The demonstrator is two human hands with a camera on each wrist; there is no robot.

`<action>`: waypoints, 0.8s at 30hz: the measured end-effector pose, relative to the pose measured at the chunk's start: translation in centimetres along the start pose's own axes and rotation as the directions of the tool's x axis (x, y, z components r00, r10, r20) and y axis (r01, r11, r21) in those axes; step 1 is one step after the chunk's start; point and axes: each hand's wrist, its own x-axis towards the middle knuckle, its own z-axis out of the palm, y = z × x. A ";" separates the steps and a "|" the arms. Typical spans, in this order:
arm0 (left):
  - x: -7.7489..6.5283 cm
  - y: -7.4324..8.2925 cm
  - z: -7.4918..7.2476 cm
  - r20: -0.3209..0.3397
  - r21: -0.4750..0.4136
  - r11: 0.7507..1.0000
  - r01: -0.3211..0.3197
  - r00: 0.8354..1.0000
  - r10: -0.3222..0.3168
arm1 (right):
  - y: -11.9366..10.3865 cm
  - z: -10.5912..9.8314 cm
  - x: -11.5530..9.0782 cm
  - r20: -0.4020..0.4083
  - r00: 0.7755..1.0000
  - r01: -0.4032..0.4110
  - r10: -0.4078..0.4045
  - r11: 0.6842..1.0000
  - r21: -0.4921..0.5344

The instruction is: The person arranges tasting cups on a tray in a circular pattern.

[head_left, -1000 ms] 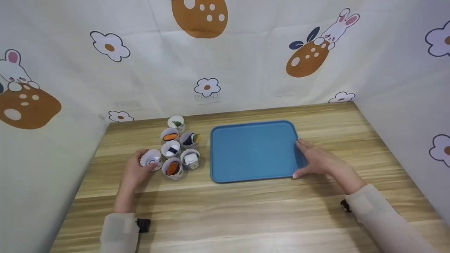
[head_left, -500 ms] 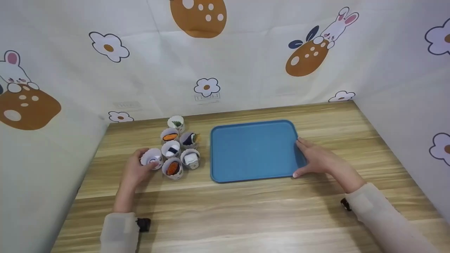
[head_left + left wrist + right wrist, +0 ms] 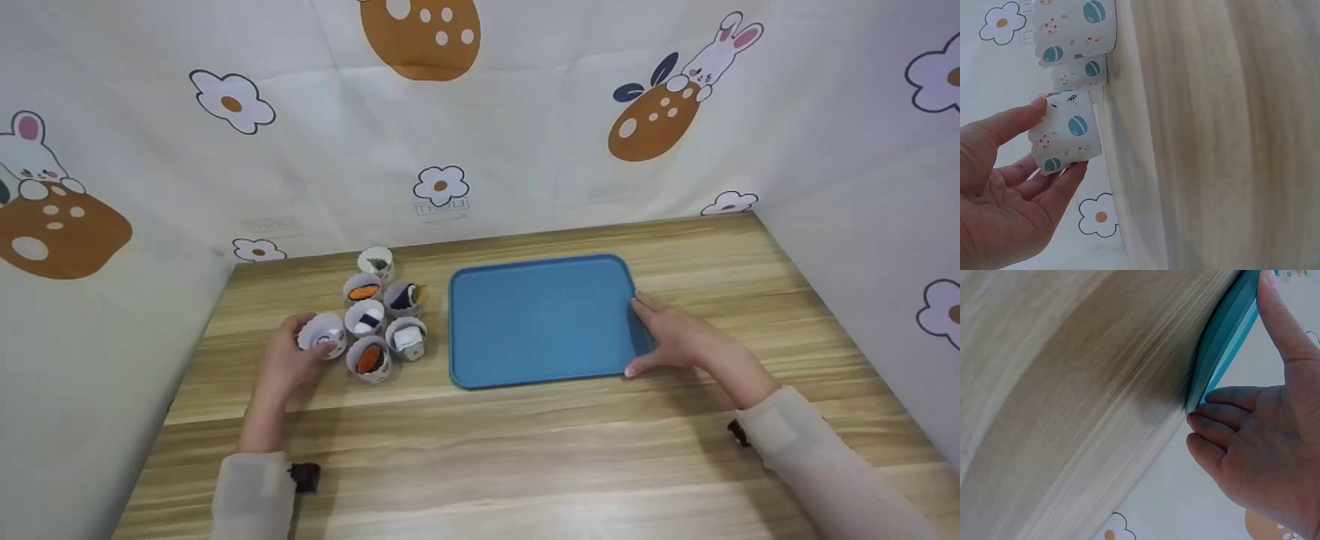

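Observation:
My left hand (image 3: 289,356) holds a paper muffin cup (image 3: 1069,132) by its sides, the thumb on one side and the fingers on the other. White scalloped walls with blue-green macaron prints show on this cup, and a small whitish piece lies inside it. Just to its right are several similar cups with toy sushi, among them an orange-topped piece (image 3: 368,358), a white one with a dark band (image 3: 367,321) and a plain white one (image 3: 409,339). My right hand (image 3: 675,337) rests at the right edge of a blue tray (image 3: 544,322), thumb and fingers spread along the rim.
Farther back in the cup group stand a cup with a green garnish (image 3: 376,262), one with an orange piece (image 3: 363,291) and one with a dark wrapped roll (image 3: 406,298). A patterned cloth (image 3: 525,112) rises behind the wood-grain table (image 3: 525,457) and along both sides.
The cup in my left hand has shifted slightly toward the back, while the other cups keep their places. My right hand stays at the tray's edge.

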 end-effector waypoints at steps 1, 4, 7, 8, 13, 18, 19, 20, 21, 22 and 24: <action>0.0 0.1 -0.1 0.000 0.001 1.000 0.003 1.000 -0.003 | 0.0 0.0 0.0 0.000 1.000 0.000 0.000 1.000 0.000; 0.0 0.3 -0.2 -0.002 -0.004 1.000 0.009 1.000 -0.009 | 0.1 0.1 0.1 -0.002 1.000 0.002 -0.002 1.000 -0.003; 0.1 0.6 -0.3 -0.009 -0.005 1.000 0.013 1.000 -0.013 | 0.1 0.0 0.0 -0.004 1.000 0.003 -0.003 1.000 -0.008; 0.1 0.6 -0.3 -0.012 -0.005 1.000 0.013 1.000 -0.013 | 0.0 0.0 0.0 -0.004 1.000 0.003 -0.003 1.000 -0.008; 0.1 1.0 -0.5 -0.023 -0.004 1.000 -0.005 1.000 0.005 | -0.1 -0.1 -0.1 -0.001 1.000 0.000 0.000 1.000 0.000; 0.0 1.3 -0.7 -0.045 0.018 0.999 -0.041 0.998 0.041 | -0.1 -0.1 -0.1 -0.008 1.000 0.012 -0.012 1.000 0.003; 0.0 1.4 -0.8 -0.045 0.021 0.999 -0.040 0.998 0.040 | -0.1 -0.1 -0.1 -0.009 1.000 0.012 -0.012 1.000 0.002; -0.1 1.5 -0.8 -0.045 0.024 0.999 -0.037 0.998 0.038 | -0.1 0.0 -0.1 -0.011 1.000 0.012 -0.012 1.000 0.000; -0.1 1.5 -0.9 -0.044 0.023 0.999 -0.036 0.998 0.037 | -0.1 0.0 -0.1 -0.013 1.000 0.011 -0.011 1.000 -0.001; -0.1 1.6 -1.0 -0.044 0.020 0.999 -0.034 0.998 0.035 | -0.1 -0.1 -0.1 -0.013 1.000 0.010 -0.010 1.000 -0.003; -0.2 1.6 -1.1 -0.047 0.014 0.999 -0.037 0.998 0.038 | -0.1 -0.1 0.0 -0.011 1.000 0.005 -0.005 1.000 -0.004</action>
